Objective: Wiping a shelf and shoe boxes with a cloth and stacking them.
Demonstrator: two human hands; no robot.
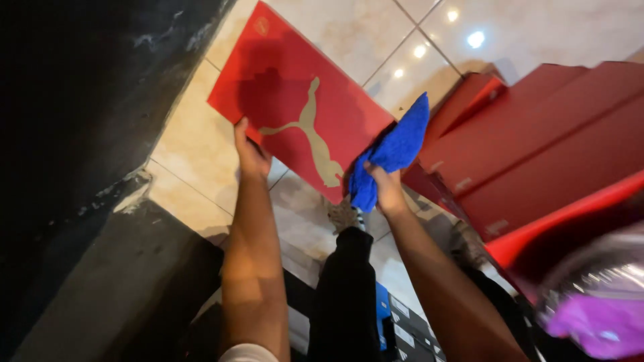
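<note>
A flat red shoe box (295,100) with a pale leaping-animal emblem on its lid is held out over the tiled floor. My left hand (249,153) grips its near left edge, thumb on top. My right hand (384,188) is at the box's near right corner and clutches a crumpled blue cloth (394,151) that lies against that corner. Both forearms reach up from the bottom of the view.
A stack of red shoe boxes (537,141) stands at the right. A dark wall and ledge (87,134) fill the left side. Dark boxes with blue and white labels (402,325) lie below. A shiny purple wrapped object (597,315) is at bottom right. Glossy beige floor tiles (349,27) lie beyond.
</note>
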